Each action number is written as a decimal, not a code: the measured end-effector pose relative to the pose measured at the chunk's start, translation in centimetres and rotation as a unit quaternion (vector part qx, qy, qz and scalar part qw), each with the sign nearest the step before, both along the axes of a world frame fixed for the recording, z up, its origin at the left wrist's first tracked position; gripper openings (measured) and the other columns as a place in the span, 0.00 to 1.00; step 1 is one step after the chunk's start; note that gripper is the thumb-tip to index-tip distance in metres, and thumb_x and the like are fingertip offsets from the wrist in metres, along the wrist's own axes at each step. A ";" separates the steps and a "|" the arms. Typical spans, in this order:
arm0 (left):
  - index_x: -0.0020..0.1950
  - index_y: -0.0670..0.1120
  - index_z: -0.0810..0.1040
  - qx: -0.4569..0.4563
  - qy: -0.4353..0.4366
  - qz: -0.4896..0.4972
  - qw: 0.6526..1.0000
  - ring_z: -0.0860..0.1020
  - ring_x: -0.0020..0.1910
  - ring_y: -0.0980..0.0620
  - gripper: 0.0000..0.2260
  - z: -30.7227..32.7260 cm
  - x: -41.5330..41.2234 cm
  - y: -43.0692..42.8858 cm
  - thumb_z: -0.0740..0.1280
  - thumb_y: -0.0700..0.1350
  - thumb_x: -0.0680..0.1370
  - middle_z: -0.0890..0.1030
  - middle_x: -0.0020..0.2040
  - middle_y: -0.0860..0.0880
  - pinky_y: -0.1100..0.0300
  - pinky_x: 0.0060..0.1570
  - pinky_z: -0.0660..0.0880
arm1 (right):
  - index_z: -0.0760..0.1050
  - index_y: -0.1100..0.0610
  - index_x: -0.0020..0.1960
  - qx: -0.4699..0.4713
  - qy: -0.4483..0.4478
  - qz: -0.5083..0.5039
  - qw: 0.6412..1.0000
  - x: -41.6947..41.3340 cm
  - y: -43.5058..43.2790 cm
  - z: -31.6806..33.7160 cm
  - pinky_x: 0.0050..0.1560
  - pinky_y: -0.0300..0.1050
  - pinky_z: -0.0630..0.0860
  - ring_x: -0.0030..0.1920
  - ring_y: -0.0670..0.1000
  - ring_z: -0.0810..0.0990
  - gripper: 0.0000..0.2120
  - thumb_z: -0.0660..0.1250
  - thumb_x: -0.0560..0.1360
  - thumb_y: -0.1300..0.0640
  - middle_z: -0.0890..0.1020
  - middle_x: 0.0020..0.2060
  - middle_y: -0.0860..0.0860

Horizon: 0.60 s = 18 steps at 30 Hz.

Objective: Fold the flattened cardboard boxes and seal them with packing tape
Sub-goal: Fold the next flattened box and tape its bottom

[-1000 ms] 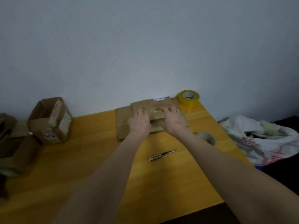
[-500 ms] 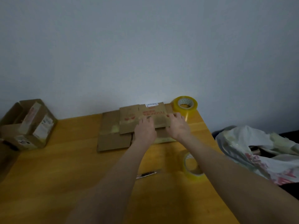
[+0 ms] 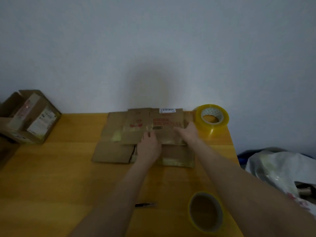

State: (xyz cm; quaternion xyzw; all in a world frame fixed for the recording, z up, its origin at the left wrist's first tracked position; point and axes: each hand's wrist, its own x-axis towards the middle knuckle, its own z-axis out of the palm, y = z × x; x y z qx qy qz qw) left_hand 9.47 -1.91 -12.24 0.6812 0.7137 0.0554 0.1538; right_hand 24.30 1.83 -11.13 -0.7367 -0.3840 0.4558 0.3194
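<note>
A flattened cardboard box [image 3: 136, 132] with red print and a white barcode label lies against the wall on the wooden table [image 3: 51, 177]. Another flat box [image 3: 111, 153] lies under it, sticking out toward me. My left hand [image 3: 149, 144] rests on the top box near its front edge, fingers flat. To its right, my right hand [image 3: 189, 131] also lies on the top box with fingers stretched out. A thick roll of yellowish packing tape [image 3: 212, 118] stands at the back right corner. A thinner tape roll [image 3: 206, 212] lies near me, beside my right forearm.
A folded, taped cardboard box [image 3: 32, 117] sits at the far left by the wall. A small dark knife or pen [image 3: 145, 204] lies on the table between my forearms. Off the table's right edge is a white plastic bag [image 3: 280, 170].
My head has come closer and tilted down, so the boxes look larger. Both hands have stayed flat on the top box, the left one sliding slightly toward its front edge.
</note>
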 end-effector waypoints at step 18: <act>0.71 0.48 0.69 0.113 -0.315 0.282 0.899 0.78 0.54 0.44 0.20 10.6 -7.2 -4.2 0.62 0.50 0.80 0.78 0.60 0.43 0.48 0.54 0.77 | 0.72 0.49 0.63 0.017 0.300 0.047 0.953 5.5 -4.3 7.0 0.57 0.57 0.78 0.53 0.54 0.80 0.16 0.67 0.77 0.59 0.80 0.53 0.50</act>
